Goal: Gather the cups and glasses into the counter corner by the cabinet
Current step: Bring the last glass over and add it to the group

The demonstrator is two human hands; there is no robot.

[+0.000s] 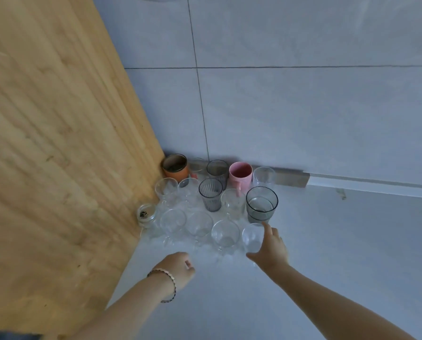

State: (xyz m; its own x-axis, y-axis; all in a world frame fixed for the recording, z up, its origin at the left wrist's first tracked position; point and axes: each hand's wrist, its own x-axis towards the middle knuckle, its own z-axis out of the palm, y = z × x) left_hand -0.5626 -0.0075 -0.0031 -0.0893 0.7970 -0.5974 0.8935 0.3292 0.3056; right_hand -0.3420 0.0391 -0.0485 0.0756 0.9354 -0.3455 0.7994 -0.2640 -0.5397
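Several cups and glasses stand bunched in the counter corner beside the wooden cabinet (57, 143). At the back are an orange cup (176, 168), a pink mug (240, 175) and a grey ribbed glass (211, 194). A large smoky tumbler (261, 204) stands at the right. Clear glasses fill the front row. My right hand (270, 246) wraps around the rightmost clear glass (252, 238), thumb below and index finger reaching up toward the smoky tumbler. My left hand (180, 266), with a bracelet on the wrist, hovers curled just in front of the group, holding nothing.
A small glass jar (146, 214) sits against the cabinet side. Grey tiled wall (303, 106) rises behind the group. The pale counter (340, 241) stretches to the right and toward me.
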